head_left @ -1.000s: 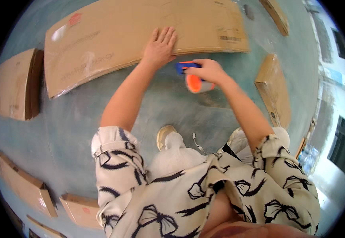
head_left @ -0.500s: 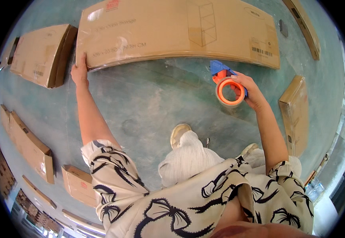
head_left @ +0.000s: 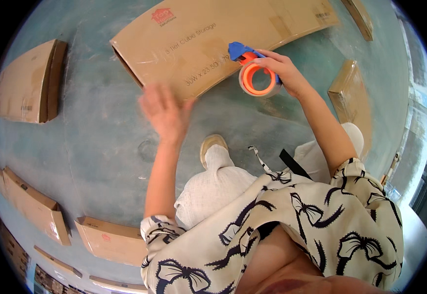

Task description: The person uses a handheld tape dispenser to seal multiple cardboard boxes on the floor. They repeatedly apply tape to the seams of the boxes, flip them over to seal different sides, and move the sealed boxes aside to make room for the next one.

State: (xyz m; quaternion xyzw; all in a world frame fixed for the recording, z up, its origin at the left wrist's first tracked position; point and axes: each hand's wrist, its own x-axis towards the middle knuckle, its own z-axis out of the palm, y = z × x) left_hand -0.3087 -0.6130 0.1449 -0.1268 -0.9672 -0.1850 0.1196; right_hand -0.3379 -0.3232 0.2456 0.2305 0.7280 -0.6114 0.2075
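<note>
A long flat brown cardboard box (head_left: 208, 41) with printed faces lies at the far side, its left end angled toward me. My left hand (head_left: 164, 110) is at that box's near left corner, fingers spread and blurred by motion; whether it touches the cardboard I cannot tell. My right hand (head_left: 286, 71) grips a tape dispenser (head_left: 246, 72) with a blue and red-orange frame and a tape roll on an orange core. The dispenser is held above the box's near edge, its blue head pointing left.
Other cardboard boxes lie around on the greenish floor (head_left: 105, 147): one box (head_left: 25, 85) at left, a long one (head_left: 32, 203) at lower left, another (head_left: 108, 240) beside my left arm, and one (head_left: 353, 95) at right. My shoe (head_left: 212, 147) stands in the middle.
My left hand has let go of the box's left end and moved right. The large box now appears turned, its left end nearer. The tape dispenser has moved up and left in my right hand.
</note>
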